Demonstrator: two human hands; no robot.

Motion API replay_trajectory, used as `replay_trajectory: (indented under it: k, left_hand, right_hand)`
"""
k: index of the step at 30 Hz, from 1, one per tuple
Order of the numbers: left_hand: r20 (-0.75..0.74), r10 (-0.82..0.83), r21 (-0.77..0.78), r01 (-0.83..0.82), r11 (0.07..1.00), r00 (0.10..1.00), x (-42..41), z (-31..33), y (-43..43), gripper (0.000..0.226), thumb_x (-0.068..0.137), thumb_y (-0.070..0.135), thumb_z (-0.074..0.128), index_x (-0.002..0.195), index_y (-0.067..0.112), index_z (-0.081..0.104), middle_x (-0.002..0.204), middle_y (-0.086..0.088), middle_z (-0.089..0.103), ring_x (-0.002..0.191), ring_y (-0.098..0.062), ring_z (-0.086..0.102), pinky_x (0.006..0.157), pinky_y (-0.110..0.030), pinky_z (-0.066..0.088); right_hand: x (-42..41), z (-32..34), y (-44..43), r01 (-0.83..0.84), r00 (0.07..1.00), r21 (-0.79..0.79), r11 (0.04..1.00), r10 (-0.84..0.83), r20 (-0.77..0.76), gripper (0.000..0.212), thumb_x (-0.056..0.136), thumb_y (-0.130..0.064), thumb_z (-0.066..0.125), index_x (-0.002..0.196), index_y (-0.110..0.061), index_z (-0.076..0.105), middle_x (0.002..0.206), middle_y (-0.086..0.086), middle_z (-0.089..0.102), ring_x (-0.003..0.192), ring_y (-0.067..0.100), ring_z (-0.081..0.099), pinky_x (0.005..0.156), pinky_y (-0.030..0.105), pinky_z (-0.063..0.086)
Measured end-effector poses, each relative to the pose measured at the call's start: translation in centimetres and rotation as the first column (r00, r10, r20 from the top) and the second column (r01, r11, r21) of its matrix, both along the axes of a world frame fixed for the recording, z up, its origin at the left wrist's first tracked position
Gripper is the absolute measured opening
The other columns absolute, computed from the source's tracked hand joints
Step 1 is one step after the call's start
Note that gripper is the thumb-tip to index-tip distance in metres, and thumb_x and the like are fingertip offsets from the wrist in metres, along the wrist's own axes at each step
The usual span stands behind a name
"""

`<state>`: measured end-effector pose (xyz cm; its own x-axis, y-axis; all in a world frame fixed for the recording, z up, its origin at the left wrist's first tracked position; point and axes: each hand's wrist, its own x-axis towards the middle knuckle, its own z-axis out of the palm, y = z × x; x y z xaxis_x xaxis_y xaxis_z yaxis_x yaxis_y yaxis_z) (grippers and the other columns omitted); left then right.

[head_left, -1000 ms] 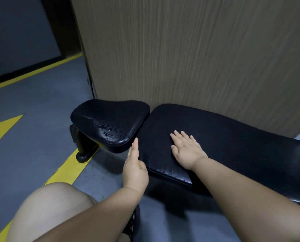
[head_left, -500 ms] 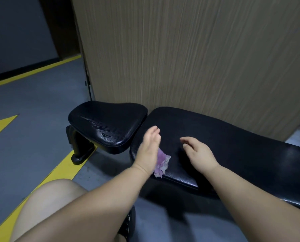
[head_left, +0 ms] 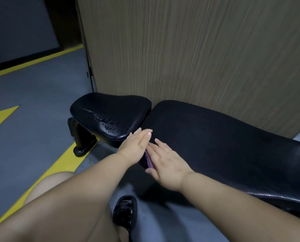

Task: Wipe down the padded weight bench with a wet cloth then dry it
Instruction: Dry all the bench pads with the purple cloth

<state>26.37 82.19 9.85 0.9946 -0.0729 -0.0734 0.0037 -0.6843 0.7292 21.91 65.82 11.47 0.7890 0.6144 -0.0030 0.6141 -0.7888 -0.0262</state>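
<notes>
At the left I see the yellow floor line (head_left: 70, 159), then the seat pad (head_left: 109, 114) with wet drops on it. My left hand (head_left: 137, 145) stands on its edge beside this pad, fingers straight and together. A thin strip of purple cloth (head_left: 148, 158) shows between it and my right hand (head_left: 166, 162), whose straight fingers press the cloth at the near edge of the long back pad (head_left: 224, 137).

Only a thin purple strip of the cloth (head_left: 148, 160) shows between the left hand (head_left: 137, 145) and the right hand (head_left: 166, 163); the rest is hidden. The bench's long pad (head_left: 224, 137) runs off the right edge. A leg (head_left: 51, 182) covers part of the black shoe (head_left: 125, 210).
</notes>
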Motion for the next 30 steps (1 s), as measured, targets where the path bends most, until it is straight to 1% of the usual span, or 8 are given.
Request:
replay_trajectory:
  k: [2,3,7,12,18,22,26,30]
  left_hand:
    - [0.001,-0.044,0.048,0.044,0.998,0.999,-0.1,0.1,-0.5,0.045,0.102,0.047,0.021,0.143,0.042,0.04,0.159,0.006,0.025,0.15,-0.017,0.008,0.121,-0.037,0.005]
    - [0.015,-0.086,0.091,0.084,0.992,0.996,-0.2,0.2,-0.9,0.046,0.103,0.045,0.019,0.145,0.039,0.038,0.159,0.009,0.024,0.15,-0.015,0.005,0.121,-0.036,0.002]
    - [0.033,-0.223,0.348,0.198,0.916,0.974,-1.0,0.4,-1.9,0.049,0.105,0.04,0.013,0.153,0.032,0.022,0.162,0.011,0.007,0.148,-0.009,-0.009,0.12,-0.034,-0.009]
    - [0.061,-0.22,0.498,0.161,0.852,0.974,-1.5,0.1,-2.2,0.053,0.103,0.047,0.015,0.154,0.033,0.014,0.162,0.012,0.003,0.149,-0.014,-0.009,0.121,-0.041,-0.007]
    - [0.029,-0.221,0.538,0.171,0.825,0.975,-1.3,0.1,-2.4,0.057,0.101,0.054,0.017,0.154,0.036,0.009,0.162,0.012,-0.001,0.149,-0.017,-0.011,0.12,-0.046,-0.005]
    - [0.007,-0.227,0.55,0.186,0.814,0.974,-1.1,0.3,-2.6,0.057,0.101,0.054,0.016,0.154,0.037,0.006,0.162,0.014,-0.004,0.148,-0.017,-0.014,0.12,-0.047,-0.006]
    - [-0.005,-0.214,0.534,0.184,0.826,0.977,-1.2,0.4,-2.6,0.053,0.102,0.049,0.014,0.154,0.039,0.006,0.162,0.016,-0.005,0.148,-0.015,-0.015,0.12,-0.048,-0.007]
    - [-0.016,-0.201,0.522,0.179,0.834,0.98,-1.4,0.7,-2.6,0.05,0.104,0.046,0.013,0.153,0.041,0.006,0.161,0.018,-0.005,0.148,-0.012,-0.014,0.119,-0.05,-0.006]
  right_hand:
    - [-1.1,-1.0,-0.1,0.017,0.997,-0.049,0.999,-0.013,0.08,0.068,0.088,-0.05,0.033,0.138,-0.005,0.045,0.138,0.009,0.051,0.134,0.031,0.041,0.106,0.044,0.041]
    - [-1.5,-1.5,-0.3,0.03,0.994,-0.035,0.999,-0.026,0.106,0.067,0.087,-0.05,0.033,0.135,-0.006,0.049,0.133,0.008,0.055,0.13,0.031,0.046,0.102,0.045,0.044]
    - [-2.9,-2.2,-2.3,0.001,0.982,-0.006,1.0,0.0,0.188,0.061,0.087,-0.04,0.04,0.138,-0.008,0.047,0.136,0.007,0.053,0.131,0.03,0.045,0.104,0.05,0.04]
    - [-4.3,-2.7,-7.5,0.024,0.977,0.003,1.0,-0.024,0.212,0.072,0.079,-0.03,0.064,0.142,-0.007,0.038,0.139,0.007,0.049,0.133,0.028,0.042,0.111,0.043,0.026]
    - [-5.9,-2.4,-12.3,0.093,0.972,0.165,0.982,-0.125,0.197,0.069,0.068,-0.033,0.083,0.125,-0.014,0.05,0.136,0.007,0.054,0.13,0.022,0.046,0.11,0.04,0.026]
    - [-4.7,-2.1,-9.8,0.093,0.968,0.1,0.991,-0.114,0.222,0.063,0.058,-0.034,0.088,0.109,-0.016,0.055,0.13,0.01,0.059,0.126,0.027,0.052,0.108,0.043,0.026]
    - [-3.2,-3.0,-5.0,0.077,0.954,0.017,0.997,-0.078,0.289,0.08,0.064,-0.033,0.081,0.133,-0.007,0.05,0.135,0.014,0.054,0.126,0.034,0.051,0.104,0.049,0.041]
    - [-3.5,-3.5,-3.9,0.099,0.932,0.018,0.995,-0.099,0.349,0.072,0.074,-0.03,0.074,0.136,-0.007,0.047,0.139,0.015,0.05,0.128,0.038,0.046,0.101,0.053,0.042]
